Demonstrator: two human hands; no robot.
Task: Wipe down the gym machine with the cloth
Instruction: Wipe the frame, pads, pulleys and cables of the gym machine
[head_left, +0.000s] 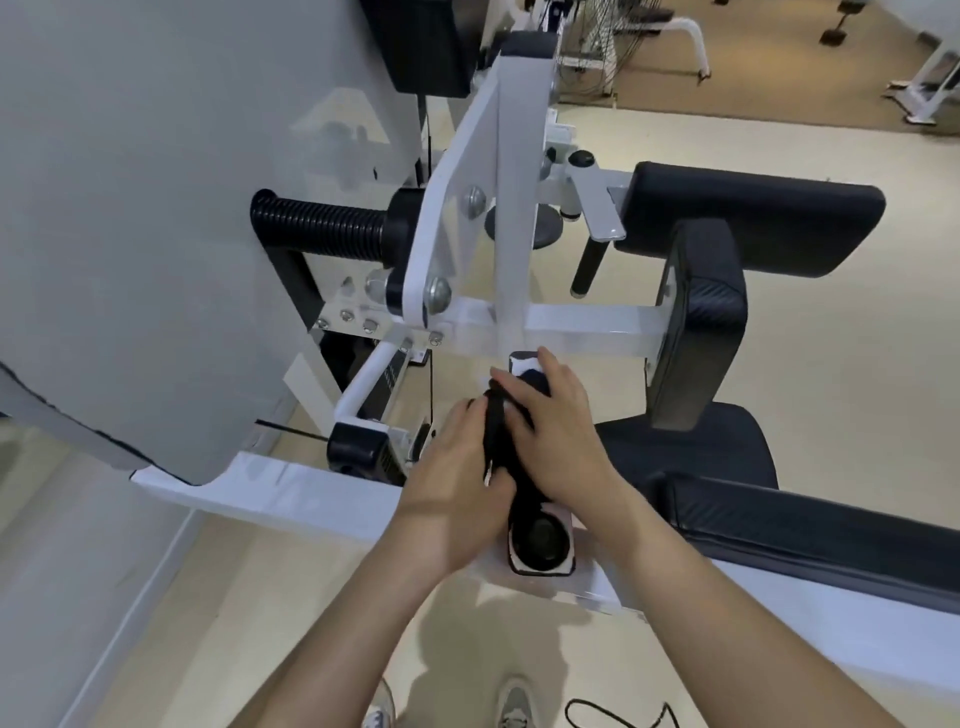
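Observation:
A white-framed gym machine (511, 218) with black pads fills the middle of the view. A black cloth (501, 441) lies bunched over the top of a white upright post with a black end cap (543, 545). My left hand (457, 488) grips the cloth from the left side, thumb and fingers curled round it. My right hand (556, 431) lies over the cloth from the right, its fingers bent across the cloth and the post's far end. Most of the cloth is hidden between the two hands.
A black ribbed handle (322, 223) juts left from the frame. A black seat (701, 447) and back pads (748, 213) sit to the right. A grey shroud (156, 234) stands at left. My shoes (514, 701) and a black cord (613, 717) are on the beige floor.

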